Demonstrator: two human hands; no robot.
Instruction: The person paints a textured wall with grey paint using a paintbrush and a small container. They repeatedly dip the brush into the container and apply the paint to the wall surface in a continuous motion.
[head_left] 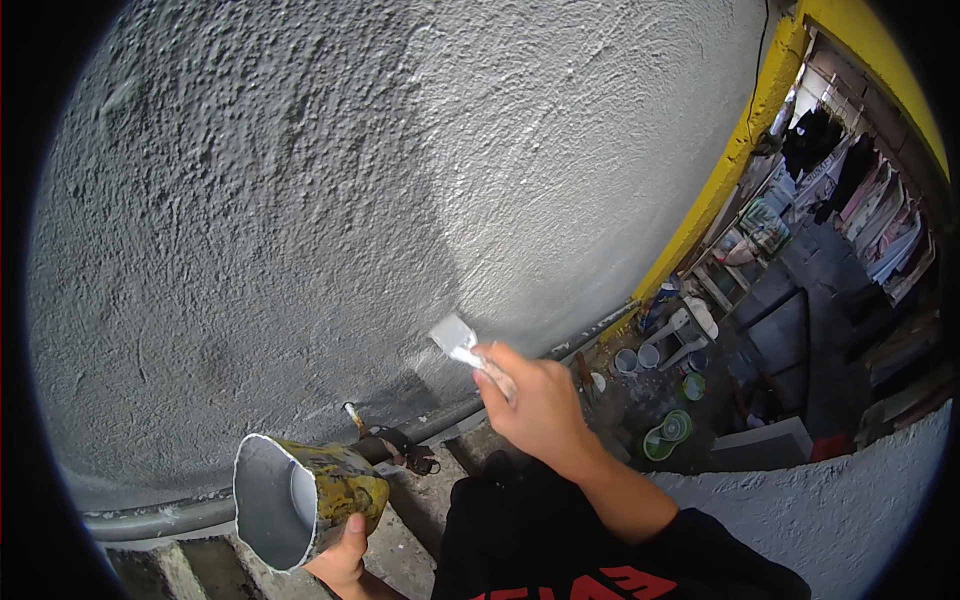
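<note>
My right hand (540,405) grips the handle of a paintbrush (456,336) whose pale, paint-coated head is at the rough plastered wall (280,200). Whether the bristles touch the wall I cannot tell. Below and to the left, my left hand (342,560) holds a paint-stained can (345,480), tilted so that its open mouth faces left. Grey-white coating lines its inside, and yellow and dark smears cover its outside. The wall is brighter white on the right and greyer on the left, with a darker patch low down near the brush.
A grey pipe (160,522) runs along the wall's foot, and a short white pipe stub (352,412) sticks out above it. At right, beyond a yellow door frame (735,165), are green-rimmed buckets (668,432), a white stool (690,325), a wooden ladder (715,288) and hanging clothes (880,215).
</note>
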